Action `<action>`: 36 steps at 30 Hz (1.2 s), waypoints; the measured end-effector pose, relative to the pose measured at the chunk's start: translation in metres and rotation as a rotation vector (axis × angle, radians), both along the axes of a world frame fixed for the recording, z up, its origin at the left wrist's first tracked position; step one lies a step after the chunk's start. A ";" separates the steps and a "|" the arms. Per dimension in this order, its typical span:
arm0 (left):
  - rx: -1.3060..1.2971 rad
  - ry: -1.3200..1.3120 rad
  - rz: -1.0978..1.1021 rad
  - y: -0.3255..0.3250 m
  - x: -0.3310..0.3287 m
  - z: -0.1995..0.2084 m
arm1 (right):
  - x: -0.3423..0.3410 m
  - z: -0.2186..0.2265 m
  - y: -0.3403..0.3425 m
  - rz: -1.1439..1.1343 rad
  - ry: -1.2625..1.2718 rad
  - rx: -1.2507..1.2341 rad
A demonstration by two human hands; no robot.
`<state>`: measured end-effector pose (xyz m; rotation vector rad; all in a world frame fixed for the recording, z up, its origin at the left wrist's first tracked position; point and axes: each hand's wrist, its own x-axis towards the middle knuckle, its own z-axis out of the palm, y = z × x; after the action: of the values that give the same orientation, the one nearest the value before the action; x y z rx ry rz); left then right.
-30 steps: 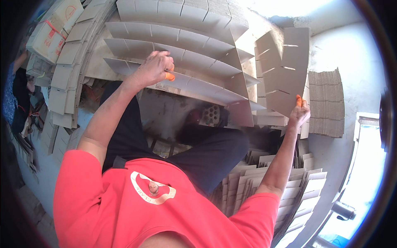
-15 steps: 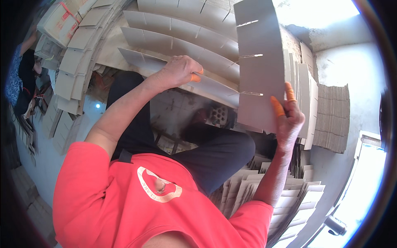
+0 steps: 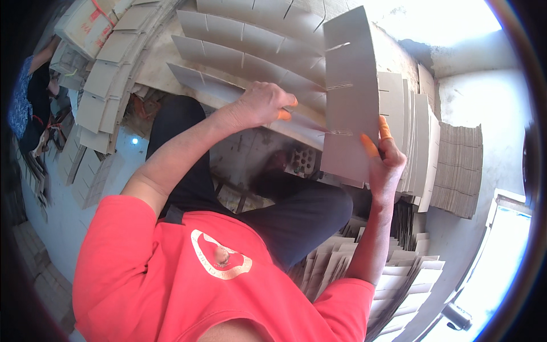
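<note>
My right hand [image 3: 387, 159] grips the lower right edge of a grey slotted cardboard strip [image 3: 350, 108], held upright with its slots running across it. Orange covers sit on that hand's thumb and a finger. My left hand [image 3: 263, 106], also with orange-covered fingertips, is closed at the top edge of the nearest standing cardboard divider [image 3: 202, 82]. Several such dividers [image 3: 228, 52] stand on edge in rows behind it, with slots cut from their upper edges. The held strip's left edge meets or overlaps the right ends of these rows; contact is hard to tell.
More cardboard pieces [image 3: 419, 142] lean at the right, beside a thick stack [image 3: 457, 171]. Slotted pieces [image 3: 407, 285] stand low on my right. Overlapping cardboard sheets [image 3: 105, 82] and a carton [image 3: 85, 25] lie at the left. A person [image 3: 31, 108] is at the far left.
My right hand has shifted left with the strip, bringing it further over the row ends. Along the nearest divider, my left hand has slid a little to the right.
</note>
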<state>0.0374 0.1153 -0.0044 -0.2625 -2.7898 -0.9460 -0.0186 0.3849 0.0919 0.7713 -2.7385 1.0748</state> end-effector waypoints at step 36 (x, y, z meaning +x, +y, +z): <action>-0.037 0.020 0.001 0.013 -0.013 -0.009 | 0.003 -0.035 -0.022 0.268 0.006 0.368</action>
<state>0.0246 0.1288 -0.0135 -0.2748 -2.7909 -0.8876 -0.0153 0.3630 0.0567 1.2145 -2.9262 0.5993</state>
